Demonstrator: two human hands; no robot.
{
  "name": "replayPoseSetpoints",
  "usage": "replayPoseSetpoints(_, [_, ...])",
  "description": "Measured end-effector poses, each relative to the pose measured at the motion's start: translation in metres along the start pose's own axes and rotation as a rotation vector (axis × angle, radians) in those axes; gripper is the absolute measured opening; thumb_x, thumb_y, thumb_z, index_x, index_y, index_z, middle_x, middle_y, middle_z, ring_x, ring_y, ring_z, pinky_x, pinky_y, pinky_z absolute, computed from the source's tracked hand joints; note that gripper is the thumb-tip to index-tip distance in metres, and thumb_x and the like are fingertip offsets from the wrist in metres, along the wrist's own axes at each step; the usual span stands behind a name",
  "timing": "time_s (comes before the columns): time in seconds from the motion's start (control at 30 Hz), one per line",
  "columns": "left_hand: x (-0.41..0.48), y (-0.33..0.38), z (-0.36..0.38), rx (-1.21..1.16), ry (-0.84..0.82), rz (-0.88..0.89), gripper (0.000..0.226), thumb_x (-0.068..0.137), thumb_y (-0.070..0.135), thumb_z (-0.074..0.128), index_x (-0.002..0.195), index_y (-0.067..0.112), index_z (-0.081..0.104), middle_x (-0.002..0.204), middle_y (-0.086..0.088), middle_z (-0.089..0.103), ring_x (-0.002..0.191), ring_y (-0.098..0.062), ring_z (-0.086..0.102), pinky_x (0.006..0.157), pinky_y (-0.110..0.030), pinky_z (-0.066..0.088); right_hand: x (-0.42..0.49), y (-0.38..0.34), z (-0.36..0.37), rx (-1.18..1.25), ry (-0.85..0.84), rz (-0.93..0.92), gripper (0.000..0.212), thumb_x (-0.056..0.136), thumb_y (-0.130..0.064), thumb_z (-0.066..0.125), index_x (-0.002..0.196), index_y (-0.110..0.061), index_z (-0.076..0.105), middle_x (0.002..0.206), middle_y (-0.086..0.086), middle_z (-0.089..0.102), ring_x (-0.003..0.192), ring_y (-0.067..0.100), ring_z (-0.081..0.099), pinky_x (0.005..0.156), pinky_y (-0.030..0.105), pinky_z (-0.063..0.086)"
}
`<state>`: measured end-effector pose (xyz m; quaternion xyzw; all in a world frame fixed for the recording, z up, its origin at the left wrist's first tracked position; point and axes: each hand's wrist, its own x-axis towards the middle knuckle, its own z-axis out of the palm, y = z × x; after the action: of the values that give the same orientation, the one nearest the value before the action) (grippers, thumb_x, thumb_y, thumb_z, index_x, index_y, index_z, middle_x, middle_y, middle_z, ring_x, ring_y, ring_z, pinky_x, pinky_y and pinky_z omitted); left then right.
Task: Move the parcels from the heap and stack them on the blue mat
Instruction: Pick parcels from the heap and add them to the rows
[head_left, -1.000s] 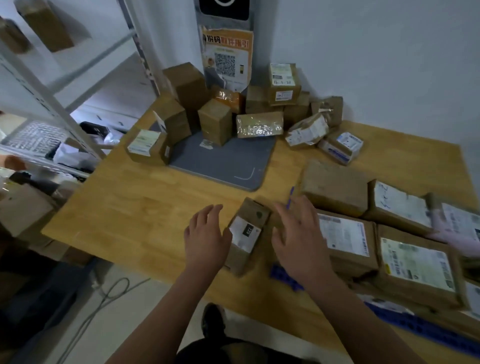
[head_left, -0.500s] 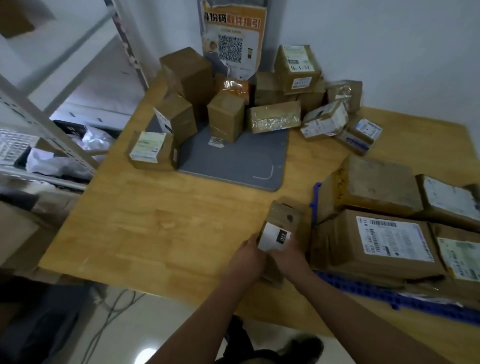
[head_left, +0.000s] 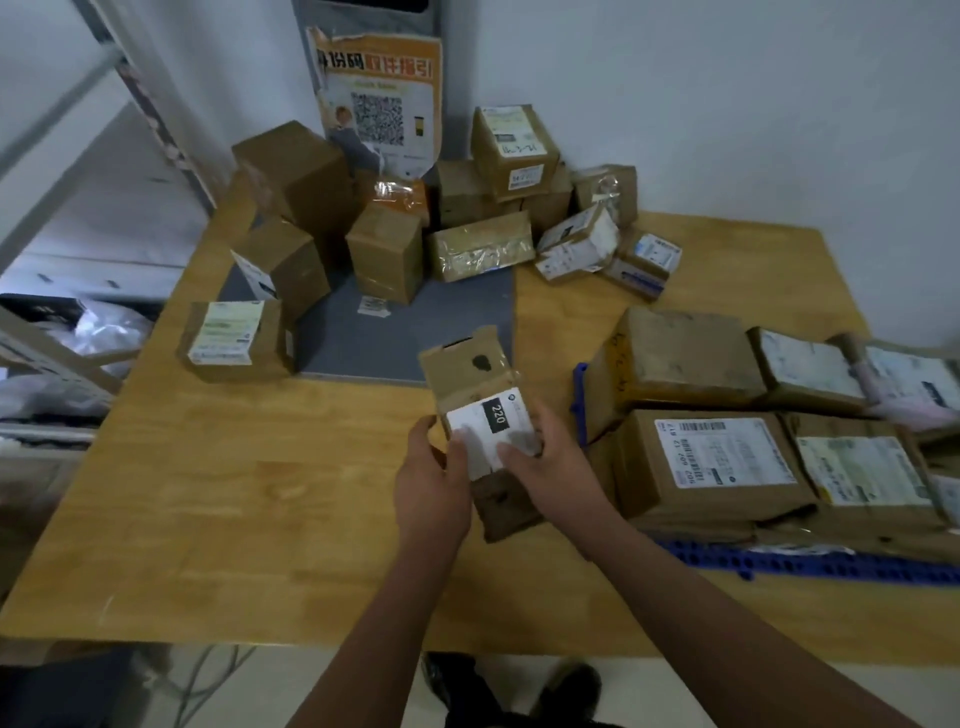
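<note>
- While the left hand (head_left: 431, 483) and right hand (head_left: 545, 462) keep a two-sided grip clamped on one small parcel (head_left: 478, 395) above the counter (head_left: 208, 493), its top flap gapes: tilt it and the contents may spill.
- Right of the grip, the blue mat (head_left: 810, 564) carries at least five uneven parcels, so a careless drop could slide off.
- Beyond the grip, the heap (head_left: 480, 247) holds roughly twelve.

left hand (head_left: 432, 486), right hand (head_left: 553, 467) now gripping parcel (head_left: 470, 374), raised off table (head_left: 208, 493)
</note>
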<state>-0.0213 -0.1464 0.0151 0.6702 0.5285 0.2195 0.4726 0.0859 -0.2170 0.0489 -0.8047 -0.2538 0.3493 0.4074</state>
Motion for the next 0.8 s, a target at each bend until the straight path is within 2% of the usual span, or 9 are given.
replayPoseSetpoints(0.03, [0.003, 0.008, 0.000, 0.010, 0.016, 0.051, 0.028, 0.099, 0.042, 0.044, 0.125, 0.032, 0.050, 0.079, 0.011, 0.065, 0.068, 0.000, 0.061, 0.059, -0.028, 0.053, -0.001, -0.007, -0.007, -0.008, -0.003, -0.039, 0.047, 0.091, -0.030, 0.061, 0.134, -0.035, 0.041, 0.121, -0.015, 0.059, 0.107, 0.007, 0.060, 0.084, 0.032, 0.056])
replayPoseSetpoints(0.1, [0.006, 0.027, -0.001, 0.015, 0.034, 0.138, 0.022, 0.098, 0.046, 0.044, 0.116, 0.036, 0.053, 0.091, 0.013, 0.067, 0.076, 0.001, 0.062, 0.066, -0.030, 0.056, -0.004, -0.020, -0.020, -0.026, 0.015, -0.127, 0.045, 0.091, -0.031, 0.061, 0.131, -0.038, 0.043, 0.120, -0.016, 0.060, 0.107, 0.002, 0.059, 0.085, 0.030, 0.055])
replayPoseSetpoints(0.23, [0.005, 0.060, 0.002, 0.015, 0.089, 0.207, 0.044, 0.095, 0.048, 0.044, 0.125, 0.018, 0.056, 0.118, 0.000, 0.055, 0.093, -0.012, 0.059, 0.083, -0.038, 0.053, -0.008, -0.036, -0.043, -0.078, 0.072, -0.235, 0.048, 0.087, -0.032, 0.065, 0.129, -0.040, 0.044, 0.120, -0.014, 0.056, 0.101, -0.003, 0.058, 0.087, 0.032, 0.054])
replayPoseSetpoints(0.3, [0.001, 0.074, 0.003, 0.000, 0.102, 0.231, 0.042, 0.095, 0.045, 0.046, 0.124, 0.016, 0.053, 0.120, -0.002, 0.056, 0.096, -0.017, 0.061, 0.083, -0.042, 0.053, -0.014, -0.040, -0.053, -0.164, 0.107, -0.270, 0.063, 0.085, -0.040, 0.066, 0.139, -0.039, 0.034, 0.124, -0.012, 0.050, 0.106, 0.001, 0.055, 0.088, 0.035, 0.053])
replayPoseSetpoints(0.37, [-0.007, 0.088, 0.005, -0.024, 0.102, 0.263, 0.039, 0.093, 0.045, 0.048, 0.122, 0.019, 0.051, 0.113, -0.003, 0.063, 0.094, -0.020, 0.063, 0.080, -0.044, 0.054, -0.021, -0.042, -0.065, -0.244, 0.132, -0.310, 0.086, 0.083, -0.045, 0.067, 0.150, -0.034, 0.014, 0.134, -0.010, 0.040, 0.117, 0.008, 0.049, 0.093, 0.035, 0.050])
replayPoseSetpoints(0.47, [-0.023, 0.107, 0.014, -0.032, 0.078, 0.286, 0.035, 0.093, 0.030, 0.054, 0.125, 0.018, 0.050, 0.110, -0.003, 0.067, 0.091, -0.017, 0.065, 0.074, -0.036, 0.053, -0.035, -0.039, -0.086, -0.390, 0.146, -0.343, 0.107, 0.085, -0.047, 0.066, 0.153, -0.026, -0.015, 0.150, -0.010, 0.015, 0.133, 0.016, 0.032, 0.105, 0.035, 0.039])
replayPoseSetpoints(0.63, [-0.062, 0.132, 0.047, 0.027, 0.001, 0.402, 0.049, 0.088, 0.011, 0.049, 0.137, 0.018, 0.045, 0.115, -0.008, 0.065, 0.096, -0.021, 0.062, 0.079, -0.042, 0.053, -0.058, -0.025, -0.133, -0.529, 0.224, -0.308, 0.120, 0.081, -0.057, 0.065, 0.149, -0.017, -0.025, 0.157, 0.003, 0.002, 0.140, 0.028, 0.017, 0.113, 0.044, 0.027])
replayPoseSetpoints(0.77, [-0.108, 0.152, 0.090, 0.072, -0.022, 0.456, 0.052, 0.089, 0.004, 0.050, 0.139, 0.017, 0.046, 0.116, -0.007, 0.064, 0.085, -0.009, 0.058, 0.067, -0.011, 0.040, -0.082, 0.006, -0.180, -0.578, 0.350, -0.288, 0.121, 0.079, -0.062, 0.063, 0.151, -0.012, -0.020, 0.156, 0.012, 0.007, 0.139, 0.035, 0.020, 0.110, 0.052, 0.031])
replayPoseSetpoints(0.8, [-0.122, 0.157, 0.103, 0.076, -0.030, 0.478, 0.052, 0.088, 0.004, 0.051, 0.138, 0.018, 0.047, 0.115, -0.006, 0.065, 0.086, -0.009, 0.058, 0.066, -0.007, 0.039, -0.089, 0.016, -0.194, -0.580, 0.384, -0.289, 0.121, 0.079, -0.062, 0.064, 0.151, -0.011, -0.018, 0.154, 0.013, 0.010, 0.137, 0.035, 0.024, 0.107, 0.052, 0.033])
